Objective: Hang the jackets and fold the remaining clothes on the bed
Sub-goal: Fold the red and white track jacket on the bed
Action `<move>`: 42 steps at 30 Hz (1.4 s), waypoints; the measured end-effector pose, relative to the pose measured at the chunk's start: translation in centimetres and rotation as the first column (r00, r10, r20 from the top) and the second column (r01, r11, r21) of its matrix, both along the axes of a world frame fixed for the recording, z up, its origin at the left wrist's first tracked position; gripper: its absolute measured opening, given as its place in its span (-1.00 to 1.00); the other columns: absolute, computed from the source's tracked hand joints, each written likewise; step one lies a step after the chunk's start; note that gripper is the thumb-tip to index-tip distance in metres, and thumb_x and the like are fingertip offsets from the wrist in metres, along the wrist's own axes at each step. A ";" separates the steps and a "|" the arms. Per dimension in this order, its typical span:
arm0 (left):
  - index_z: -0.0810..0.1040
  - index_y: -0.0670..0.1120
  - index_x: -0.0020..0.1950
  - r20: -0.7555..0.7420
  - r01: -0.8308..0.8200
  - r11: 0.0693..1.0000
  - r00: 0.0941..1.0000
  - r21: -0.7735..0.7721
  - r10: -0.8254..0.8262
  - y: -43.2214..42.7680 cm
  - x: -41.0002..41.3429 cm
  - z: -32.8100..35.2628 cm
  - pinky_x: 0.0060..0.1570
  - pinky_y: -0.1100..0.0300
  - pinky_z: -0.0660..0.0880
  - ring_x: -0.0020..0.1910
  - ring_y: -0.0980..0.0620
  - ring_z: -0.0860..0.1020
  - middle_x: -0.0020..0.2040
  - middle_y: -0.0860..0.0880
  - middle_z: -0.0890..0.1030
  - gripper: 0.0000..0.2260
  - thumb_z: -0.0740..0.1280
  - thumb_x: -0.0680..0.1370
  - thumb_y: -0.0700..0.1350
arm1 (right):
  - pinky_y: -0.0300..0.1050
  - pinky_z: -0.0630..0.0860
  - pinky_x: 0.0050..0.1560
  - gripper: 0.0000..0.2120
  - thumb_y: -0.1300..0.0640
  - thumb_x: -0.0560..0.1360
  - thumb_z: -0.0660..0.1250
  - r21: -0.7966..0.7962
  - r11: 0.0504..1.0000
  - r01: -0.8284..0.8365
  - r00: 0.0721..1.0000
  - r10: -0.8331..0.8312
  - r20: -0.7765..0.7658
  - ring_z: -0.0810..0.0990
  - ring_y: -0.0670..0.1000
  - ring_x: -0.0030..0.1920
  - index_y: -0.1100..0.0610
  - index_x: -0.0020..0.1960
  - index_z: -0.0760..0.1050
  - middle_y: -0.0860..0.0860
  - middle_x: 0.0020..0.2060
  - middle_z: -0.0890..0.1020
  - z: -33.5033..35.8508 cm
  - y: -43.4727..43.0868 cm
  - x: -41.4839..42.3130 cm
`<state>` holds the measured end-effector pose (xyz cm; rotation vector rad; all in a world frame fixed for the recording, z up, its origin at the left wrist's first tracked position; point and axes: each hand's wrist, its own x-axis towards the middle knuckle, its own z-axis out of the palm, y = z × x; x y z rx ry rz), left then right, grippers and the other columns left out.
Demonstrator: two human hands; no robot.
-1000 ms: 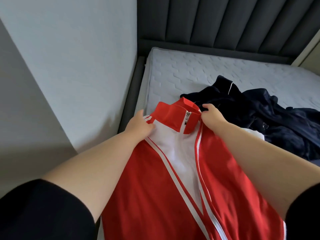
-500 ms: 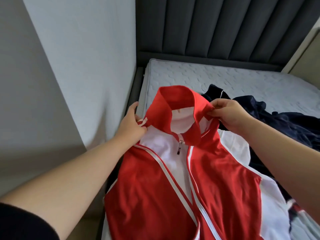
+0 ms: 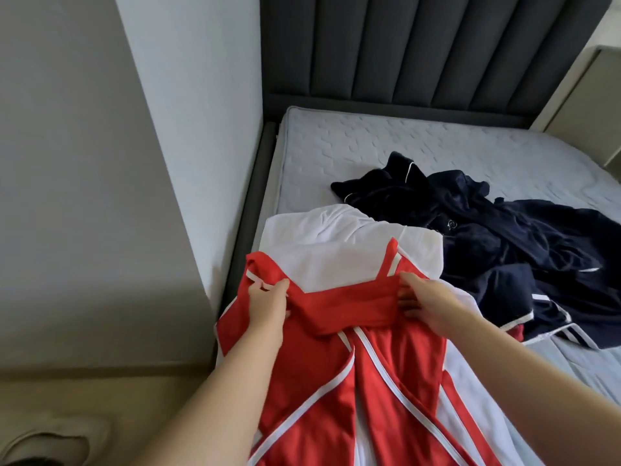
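Both hands (image 3: 339, 306) grip red-white jacket (image 3: 322, 381); no legible writing.

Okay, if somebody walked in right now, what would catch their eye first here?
The bright red and white zip-up track jacket, low in the middle, gripped at its collar by the left hand and right hand. Next, the crumpled navy clothes pile to its right on the pale grey quilted mattress.

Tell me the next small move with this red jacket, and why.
Probably lift the red and white jacket clear of the mattress: the left hand and right hand already grip it at the shoulders beside the collar, it partly overlaps the dark navy clothes, and no hanger is in view.
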<state>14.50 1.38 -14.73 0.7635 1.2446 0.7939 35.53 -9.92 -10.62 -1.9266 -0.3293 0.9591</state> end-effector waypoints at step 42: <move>0.42 -0.13 -0.17 0.183 -0.120 0.956 0.968 -0.266 0.172 4.2 1.0 -2.2 -0.24 -0.01 0.54 -0.32 -0.07 0.53 -0.42 -0.11 0.56 -0.83 0.21 0.62 -0.15 | -0.16 0.32 -0.44 -0.65 0.11 0.44 0.35 0.135 0.959 0.250 0.804 -0.283 0.524 0.38 -0.01 -0.47 0.07 -0.45 0.30 -0.03 -0.51 0.40 -0.4 7.5 4.3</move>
